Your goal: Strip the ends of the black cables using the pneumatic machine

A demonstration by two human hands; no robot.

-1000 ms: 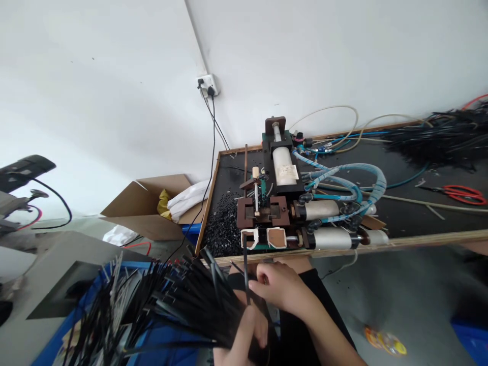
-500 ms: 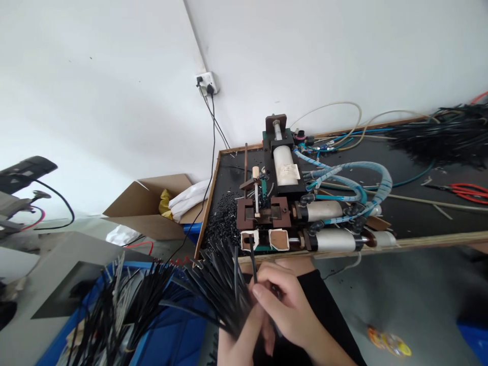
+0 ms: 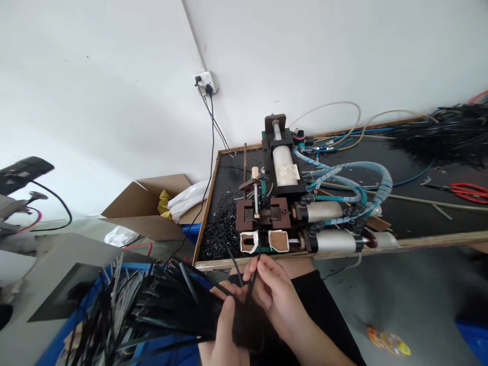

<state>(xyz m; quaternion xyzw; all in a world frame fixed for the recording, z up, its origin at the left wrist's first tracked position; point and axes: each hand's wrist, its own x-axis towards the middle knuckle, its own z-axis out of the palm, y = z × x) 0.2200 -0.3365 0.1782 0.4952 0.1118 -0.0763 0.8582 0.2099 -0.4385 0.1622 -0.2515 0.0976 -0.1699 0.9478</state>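
My left hand (image 3: 224, 330) is closed around a thick bundle of black cables (image 3: 179, 300), whose ends fan out to the left over the blue bin. My right hand (image 3: 272, 287) pinches a single black cable (image 3: 258, 251) between thumb and fingers. That cable points away from me, its far end at the gap between the two pale-edged clamp pads (image 3: 278, 241) of the pneumatic machine (image 3: 263, 213). Whether its tip touches the machine is too small to tell. One loose cable (image 3: 234, 264) sticks up from the bundle beside my right fingers.
Small black cut pieces (image 3: 221, 229) lie heaped left of the machine. Blue air hoses (image 3: 369, 178) loop to its right. Red-handled pliers (image 3: 468, 190) and a black cable pile (image 3: 446, 132) lie farther right. A blue bin (image 3: 160, 351) with cables and a cardboard box (image 3: 152, 223) stand at left.
The cable bundle has swung left and down with my left hand. My right hand has moved slightly, and its cable now points between the pads instead of over the left pad.
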